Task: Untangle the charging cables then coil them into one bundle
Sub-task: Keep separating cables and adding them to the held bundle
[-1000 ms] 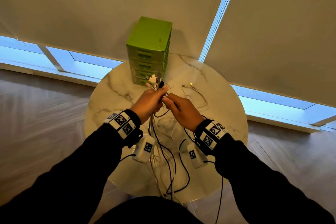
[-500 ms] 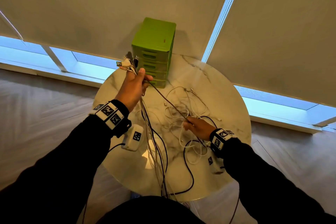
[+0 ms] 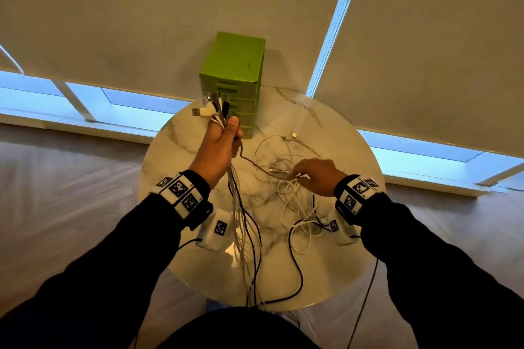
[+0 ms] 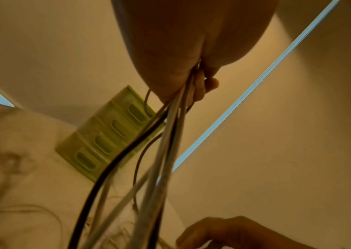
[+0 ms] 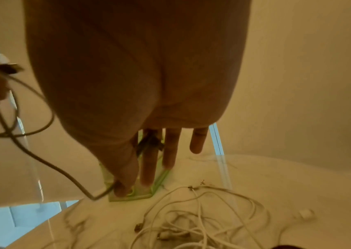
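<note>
The left hand (image 3: 219, 147) holds up a bunch of white and black charging cables (image 3: 243, 232) by their plug ends — the rest lies tangled on the round white marble table (image 3: 175, 150). The right hand (image 3: 316, 176) pinches one thin grey cable (image 5: 42, 161) there. Still untangling — next, I think, pull that cable free.

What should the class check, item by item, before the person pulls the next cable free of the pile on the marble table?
1. Left hand grips the gathered plug ends: ok.
2. Held cables hang straight, untwisted: cannot tell.
3. Right hand has one single cable: cannot tell.
4. White pile untangled: not ok.
5. Green drawer unit stands apart from the pile: ok.
</note>
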`<state>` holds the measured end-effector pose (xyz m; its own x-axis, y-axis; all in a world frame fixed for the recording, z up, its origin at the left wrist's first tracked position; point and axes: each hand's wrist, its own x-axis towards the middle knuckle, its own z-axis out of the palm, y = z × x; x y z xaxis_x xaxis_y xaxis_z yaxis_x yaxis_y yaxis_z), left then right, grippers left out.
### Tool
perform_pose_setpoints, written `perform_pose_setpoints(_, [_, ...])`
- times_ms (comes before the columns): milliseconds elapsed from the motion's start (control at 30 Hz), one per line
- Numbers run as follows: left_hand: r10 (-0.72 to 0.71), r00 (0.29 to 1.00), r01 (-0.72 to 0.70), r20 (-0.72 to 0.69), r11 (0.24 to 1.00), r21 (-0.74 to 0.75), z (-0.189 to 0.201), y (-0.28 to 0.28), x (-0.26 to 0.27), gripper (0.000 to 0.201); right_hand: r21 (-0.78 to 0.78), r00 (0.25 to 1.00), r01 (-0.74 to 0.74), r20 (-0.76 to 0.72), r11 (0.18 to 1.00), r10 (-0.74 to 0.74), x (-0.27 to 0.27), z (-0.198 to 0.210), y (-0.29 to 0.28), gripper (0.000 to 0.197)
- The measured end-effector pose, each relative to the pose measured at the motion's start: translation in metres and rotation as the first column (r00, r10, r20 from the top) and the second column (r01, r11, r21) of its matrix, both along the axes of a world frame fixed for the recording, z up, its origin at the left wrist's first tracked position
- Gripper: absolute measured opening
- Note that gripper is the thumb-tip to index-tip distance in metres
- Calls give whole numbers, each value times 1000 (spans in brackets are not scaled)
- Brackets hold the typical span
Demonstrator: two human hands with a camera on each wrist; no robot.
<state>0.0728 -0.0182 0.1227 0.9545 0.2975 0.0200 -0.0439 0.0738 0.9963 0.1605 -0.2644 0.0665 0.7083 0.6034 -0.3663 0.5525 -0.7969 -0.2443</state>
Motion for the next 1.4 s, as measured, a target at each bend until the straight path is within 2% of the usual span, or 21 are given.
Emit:
perform_pose_setpoints(67, [-78,997,77,-4,993,-93,4,-19,2,17,-144,998,11,-54,990,-19,-13,2,-7,33])
perform_pose_setpoints(133, [-191,981,189,2,966,-174,9,-39,5,20,-182,999,34,-34,983,-41,-28,-4,-15,63])
perform_pose_setpoints(200, [-293,956,288,0,939,-187,12,-59,8,19,29,996,95,0,995,-95,-43,-4,-21,87])
perform_pose_setpoints(233, [-327,945,321,-6,931,-175,13,-68,9,18,197,992,123,-28,973,-120,-51,1,-21,89])
perform_pose_setpoints(300, [-378,926,373,-17,918,-136,12,-86,12,16,482,973,208,-195,851,-127,-64,13,-23,73])
perform_pose_setpoints(333, [-400,916,396,-20,911,-117,12,-95,13,15,556,953,260,-279,790,-117,-70,20,-26,57])
perform_pose_setpoints(400, [-439,898,435,-28,897,-82,13,-111,16,16,614,914,365,-378,700,-146,-83,34,-35,28])
perform_pose_setpoints(433, [-455,890,452,-34,889,-67,14,-120,18,17,625,903,404,-388,667,-183,-89,41,-43,22])
perform_pose_setpoints(633, [-457,886,456,-78,889,-37,19,-152,29,30,677,869,427,-126,599,-478,-104,68,-102,32])
perform_pose_setpoints(700, [-497,866,493,-58,867,-79,17,-161,31,26,640,803,493,-75,589,-591,-108,67,-125,35])
perform_pose_setpoints(767, [-553,832,541,-35,825,-166,16,-169,32,27,534,733,575,-1,620,-680,-113,58,-148,36])
perform_pose_setpoints(800, [-574,818,556,-30,803,-215,15,-172,31,29,426,713,620,44,658,-700,-115,49,-160,36])
perform_pose_setpoints(867, [-615,788,575,-25,750,-327,16,-178,28,29,80,724,677,111,732,-681,-124,24,-184,34])
perform_pose_setpoints(900, [-633,774,581,-22,722,-375,16,-180,26,28,-66,716,697,103,714,-690,-130,12,-193,33])
perform_pose_setpoints(967, [-666,746,595,-15,676,-434,13,-183,22,28,-149,652,753,39,641,-757,-146,-5,-198,50])
perform_pose_setpoints(1000, [-678,735,601,-14,661,-449,11,-185,20,28,-92,647,759,1,645,-762,-153,-11,-194,62])
perform_pose_setpoints(1067, [-695,719,603,-27,642,-473,4,-190,17,29,88,744,668,-70,739,-664,-162,-19,-174,78])
perform_pose_setpoints(1133, [-704,709,599,-52,639,-483,-1,-196,15,30,313,825,564,-171,764,-539,-170,-21,-144,80])
perform_pose_setpoints(1200, [-711,699,609,-75,646,-459,-4,-202,14,31,475,848,528,-254,704,-465,-174,-20,-118,72])
perform_pose_setpoints(1300, [-714,692,645,-106,678,-353,-13,-201,18,30,631,795,595,-373,497,-479,-173,-9,-97,42])
perform_pose_setpoints(1400, [-678,724,650,-129,733,-203,-24,-195,27,29,700,769,586,-322,407,-553,-167,-2,-97,16])
